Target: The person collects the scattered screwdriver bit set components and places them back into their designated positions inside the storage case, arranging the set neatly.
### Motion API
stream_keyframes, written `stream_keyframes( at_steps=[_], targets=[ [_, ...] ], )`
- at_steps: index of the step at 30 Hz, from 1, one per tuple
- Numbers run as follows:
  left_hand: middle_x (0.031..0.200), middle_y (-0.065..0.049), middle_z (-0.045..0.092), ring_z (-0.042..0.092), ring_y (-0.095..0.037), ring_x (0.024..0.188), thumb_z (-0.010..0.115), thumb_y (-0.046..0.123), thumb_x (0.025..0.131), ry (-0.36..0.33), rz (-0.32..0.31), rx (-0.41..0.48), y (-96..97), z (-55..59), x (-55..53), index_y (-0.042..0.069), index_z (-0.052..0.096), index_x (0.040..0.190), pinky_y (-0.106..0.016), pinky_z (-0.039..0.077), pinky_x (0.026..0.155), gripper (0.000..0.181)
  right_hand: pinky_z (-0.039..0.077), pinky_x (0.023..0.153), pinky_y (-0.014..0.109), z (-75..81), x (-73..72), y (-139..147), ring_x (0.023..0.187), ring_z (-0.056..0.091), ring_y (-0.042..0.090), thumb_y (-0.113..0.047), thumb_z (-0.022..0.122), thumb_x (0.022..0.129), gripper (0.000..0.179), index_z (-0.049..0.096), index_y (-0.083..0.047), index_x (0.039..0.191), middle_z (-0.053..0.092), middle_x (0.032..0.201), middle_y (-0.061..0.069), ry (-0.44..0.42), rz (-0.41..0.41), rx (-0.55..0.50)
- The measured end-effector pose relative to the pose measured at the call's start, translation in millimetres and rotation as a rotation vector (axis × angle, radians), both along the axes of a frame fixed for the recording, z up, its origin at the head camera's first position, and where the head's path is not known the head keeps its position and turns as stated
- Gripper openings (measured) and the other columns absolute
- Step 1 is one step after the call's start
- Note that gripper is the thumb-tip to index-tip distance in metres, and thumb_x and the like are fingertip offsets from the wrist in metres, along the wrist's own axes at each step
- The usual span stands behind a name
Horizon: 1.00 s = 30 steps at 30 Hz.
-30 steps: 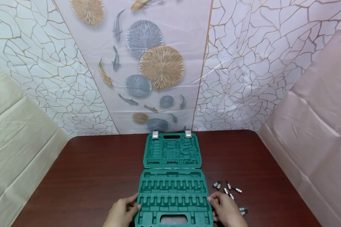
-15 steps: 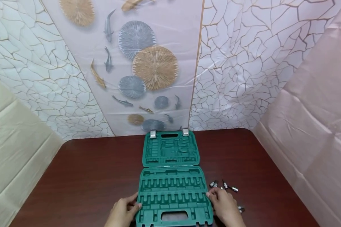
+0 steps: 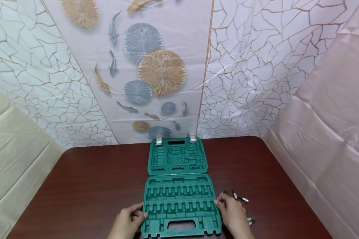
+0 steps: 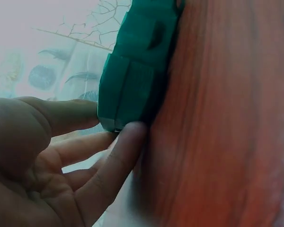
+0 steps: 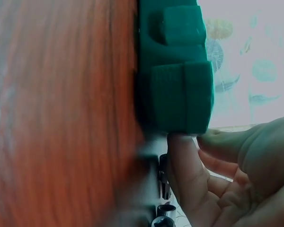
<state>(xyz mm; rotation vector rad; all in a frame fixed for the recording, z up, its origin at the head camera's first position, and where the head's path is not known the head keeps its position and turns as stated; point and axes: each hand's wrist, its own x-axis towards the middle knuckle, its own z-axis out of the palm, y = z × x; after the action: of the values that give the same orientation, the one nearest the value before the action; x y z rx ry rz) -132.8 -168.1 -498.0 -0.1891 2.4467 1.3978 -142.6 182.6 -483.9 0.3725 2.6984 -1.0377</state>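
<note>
An unfolded green plastic tool case [image 3: 179, 215] lies on the table, its moulded slots unfilled. My left hand [image 3: 127, 220] grips the left side of its near half. In the left wrist view the thumb of this hand [image 4: 52, 156] lies against one face of the case edge [image 4: 132, 90], a finger against the other. My right hand [image 3: 234, 215] holds the opposite side. Seen from the right wrist, the right thumb and finger pinch the corner of the case [image 5: 180, 99]. Small silvery socket bits [image 3: 240, 197] lie just beyond the right hand, some hidden behind it.
The dark red-brown table [image 3: 101, 186] reaches back to a patterned cloth wall [image 3: 161, 73]. Pale fabric [image 3: 317, 116] hangs along both sides. More socket bits [image 3: 250, 221] lie right of the right forearm. The case lid [image 3: 178, 156] lies flat near the back edge.
Both hands, still gripping the case, have slid it a little farther from me toward the wall. The right hand now covers some socket bits that were visible. The head view has shifted slightly.
</note>
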Motion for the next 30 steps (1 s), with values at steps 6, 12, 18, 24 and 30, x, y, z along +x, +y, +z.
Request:
stream_keyframes(
  at_steps=[6,12,18,24,30],
  targets=[
    [0.091,-0.006,0.069,0.066,-0.018,0.077,0.076,0.016,0.099,-0.038,0.043,0.084,0.9,-2.8,0.7,-0.016,0.059,0.134,-0.040,0.060,0.065,0.050,0.042,0.068,0.042,-0.2,1.7,-0.4,0.063,0.050,0.019,-0.023,0.069,0.104,0.012,0.075,-0.013,0.100,0.060,0.072,0.000,0.051,-0.006,0.027],
    [0.094,-0.008,0.067,0.067,-0.018,0.079,0.074,0.013,0.100,-0.041,0.071,0.099,-1.3,0.6,0.2,-0.015,0.058,0.135,-0.041,0.062,0.066,0.047,0.042,0.056,0.034,1.3,1.0,-1.8,0.057,0.051,0.016,-0.021,0.070,0.104,0.012,0.076,-0.011,0.100,0.058,0.070,0.000,0.157,-0.009,-0.023],
    [0.091,-0.007,0.068,0.068,-0.018,0.075,0.073,0.011,0.100,-0.014,0.086,0.056,1.7,3.1,0.0,-0.011,0.063,0.130,-0.040,0.062,0.063,0.038,0.053,0.049,0.030,10.6,2.0,8.0,0.052,0.064,0.016,-0.013,0.069,0.104,0.009,0.074,-0.006,0.107,0.065,0.076,0.005,0.300,-0.117,-0.145],
    [0.086,-0.007,0.067,0.066,-0.018,0.071,0.073,0.012,0.100,-0.008,0.120,-0.012,3.7,0.8,4.1,-0.001,0.068,0.109,-0.039,0.061,0.060,0.018,0.052,0.056,0.030,23.2,-1.2,34.0,0.059,0.065,0.015,-0.015,0.071,0.103,0.016,0.072,-0.003,0.114,0.072,0.086,0.006,0.367,-0.126,-0.052],
    [0.085,-0.008,0.067,0.066,-0.018,0.072,0.073,0.016,0.100,-0.027,0.107,-0.022,4.7,-0.5,7.7,0.001,0.069,0.103,-0.038,0.062,0.062,0.016,0.048,0.067,0.038,21.4,5.9,56.0,0.073,0.060,0.015,-0.019,0.076,0.099,0.028,0.070,0.001,0.117,0.069,0.088,0.003,0.341,-0.070,0.067]
  ],
)
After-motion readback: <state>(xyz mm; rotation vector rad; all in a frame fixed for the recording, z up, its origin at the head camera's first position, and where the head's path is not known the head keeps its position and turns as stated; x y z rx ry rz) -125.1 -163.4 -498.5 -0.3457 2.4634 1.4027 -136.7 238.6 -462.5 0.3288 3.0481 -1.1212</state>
